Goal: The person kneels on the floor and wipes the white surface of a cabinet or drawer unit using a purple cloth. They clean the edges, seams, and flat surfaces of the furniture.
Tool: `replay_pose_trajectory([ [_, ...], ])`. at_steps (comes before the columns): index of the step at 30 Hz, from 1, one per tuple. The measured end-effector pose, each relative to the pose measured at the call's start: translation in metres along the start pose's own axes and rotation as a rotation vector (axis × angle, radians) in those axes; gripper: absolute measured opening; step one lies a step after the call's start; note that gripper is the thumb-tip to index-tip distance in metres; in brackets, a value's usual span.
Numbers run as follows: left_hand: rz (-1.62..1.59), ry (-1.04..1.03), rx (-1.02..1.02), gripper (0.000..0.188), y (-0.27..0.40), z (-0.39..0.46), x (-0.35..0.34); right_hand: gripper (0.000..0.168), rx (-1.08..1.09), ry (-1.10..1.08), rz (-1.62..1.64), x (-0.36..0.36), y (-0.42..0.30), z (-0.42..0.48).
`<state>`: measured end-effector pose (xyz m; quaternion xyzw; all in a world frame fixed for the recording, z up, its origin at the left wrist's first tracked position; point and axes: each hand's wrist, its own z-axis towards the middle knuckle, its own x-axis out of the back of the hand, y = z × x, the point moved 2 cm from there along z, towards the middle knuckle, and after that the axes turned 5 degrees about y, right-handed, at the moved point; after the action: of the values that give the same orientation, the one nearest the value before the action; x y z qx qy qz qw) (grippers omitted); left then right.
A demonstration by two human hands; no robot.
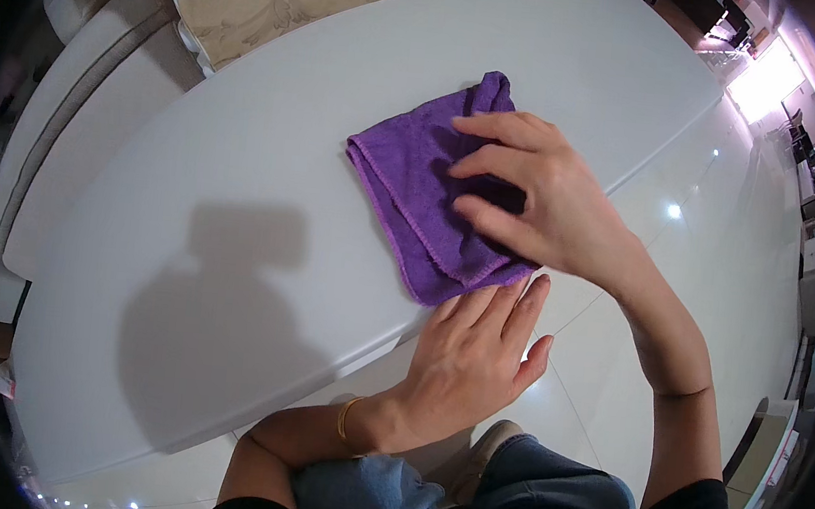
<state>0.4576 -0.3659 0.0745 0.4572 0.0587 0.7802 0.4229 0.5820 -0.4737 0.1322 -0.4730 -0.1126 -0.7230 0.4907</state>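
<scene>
A folded purple cloth (421, 183) with a stitched edge lies on the white tabletop (242, 145), its near corner at the table's edge. Over the cloth's right part is my right hand (530, 185), fingers spread and curved; whether the fingertips touch it cannot be told. My left hand (472, 347), with a gold bangle on the wrist, is at the table's near edge, palm down. Its fingertips reach the cloth's near edge and are partly hidden there, with the thumb apart.
A light upholstered seat (91, 132) stands at the left. Beyond the table's far edge is a cream patterned fabric (255, 1). Glossy floor tiles (710, 281) show on the right, with a white-edged object (767, 460) at the lower right. My shadow falls on the tabletop.
</scene>
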Motion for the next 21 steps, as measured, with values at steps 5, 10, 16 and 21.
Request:
replay_pose_trajectory([
  [5,-0.06,0.003,-0.002,0.047,-0.001,-0.001,0.001,0.013,-0.388,0.037,-0.039,0.021,0.025,-0.015],
  [10,-0.053,0.01,-0.01,0.047,0.004,-0.001,-0.003,0.019,-0.364,0.188,-0.01,0.029,0.013,-0.019],
  [16,-0.072,-0.063,0.035,0.047,0.001,-0.008,0.004,0.022,0.163,0.005,0.001,-0.016,-0.009,-0.004],
  [21,-0.073,0.003,-0.011,0.047,-0.012,-0.011,0.013,0.016,-0.096,-0.065,-0.188,0.014,0.003,-0.001],
])
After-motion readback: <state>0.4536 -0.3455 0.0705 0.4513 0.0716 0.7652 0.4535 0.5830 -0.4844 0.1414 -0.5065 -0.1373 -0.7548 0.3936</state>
